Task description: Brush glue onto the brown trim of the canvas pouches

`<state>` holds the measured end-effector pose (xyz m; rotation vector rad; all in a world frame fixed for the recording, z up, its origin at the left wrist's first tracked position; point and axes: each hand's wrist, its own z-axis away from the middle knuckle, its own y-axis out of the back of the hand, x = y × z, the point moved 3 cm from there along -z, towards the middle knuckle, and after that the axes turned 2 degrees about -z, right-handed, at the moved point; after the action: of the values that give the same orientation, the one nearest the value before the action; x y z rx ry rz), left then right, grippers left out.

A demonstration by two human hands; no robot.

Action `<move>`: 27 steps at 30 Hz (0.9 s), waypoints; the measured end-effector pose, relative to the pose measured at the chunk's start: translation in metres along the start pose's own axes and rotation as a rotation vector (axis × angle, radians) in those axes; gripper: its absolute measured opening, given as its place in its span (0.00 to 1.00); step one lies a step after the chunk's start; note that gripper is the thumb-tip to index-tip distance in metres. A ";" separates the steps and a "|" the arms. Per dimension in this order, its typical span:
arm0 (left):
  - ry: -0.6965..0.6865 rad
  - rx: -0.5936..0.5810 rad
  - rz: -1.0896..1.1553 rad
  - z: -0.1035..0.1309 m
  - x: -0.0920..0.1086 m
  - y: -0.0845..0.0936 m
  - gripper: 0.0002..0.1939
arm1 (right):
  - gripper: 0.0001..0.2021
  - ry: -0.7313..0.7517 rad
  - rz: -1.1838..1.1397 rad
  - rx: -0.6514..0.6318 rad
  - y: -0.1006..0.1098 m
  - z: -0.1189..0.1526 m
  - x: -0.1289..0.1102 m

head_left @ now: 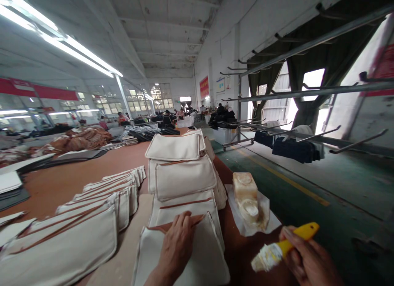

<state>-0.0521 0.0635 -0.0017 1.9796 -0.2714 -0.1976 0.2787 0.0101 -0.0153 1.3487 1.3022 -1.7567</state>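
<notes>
Cream pouches (186, 181) overlap; the red wall banner (204, 85) bears unreadably small lettering.

The left hand (177, 239) lay over a cream pouch's (205, 253) brown-lined opening (197, 219) — nearest in an overlapping row (184, 175) — while the right hand (304, 255) gripped a yellow-handled brush (283, 248). A container (245, 191) stood on a white sheet (267, 203) at the tabletop's (120, 159) right edge; similar pouches (70, 243) overlapped toward the left edge.

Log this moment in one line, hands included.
left hand: on cream pouch, at brown edging | right hand: holding yellow-handled brush | nearby: plastic container on white sheet
</notes>
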 end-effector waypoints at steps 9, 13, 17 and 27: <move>0.081 -0.326 0.053 -0.058 0.020 -0.043 0.12 | 0.21 -0.173 -0.170 0.010 -0.006 -0.004 0.011; 0.157 -0.358 0.100 -0.062 0.024 -0.051 0.10 | 0.22 -0.189 -0.236 -0.025 -0.013 -0.007 0.014; 0.199 -0.383 0.206 -0.062 0.022 -0.051 0.11 | 0.22 -0.178 -0.305 -0.069 -0.025 -0.009 0.015; 0.157 -0.557 0.806 -0.040 0.028 -0.021 0.11 | 0.20 0.021 -0.113 -0.115 -0.068 -0.025 0.018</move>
<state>-0.0124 0.0991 -0.0053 1.2090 -0.7899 0.3664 0.2242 0.0607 -0.0087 1.2549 1.4934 -1.7165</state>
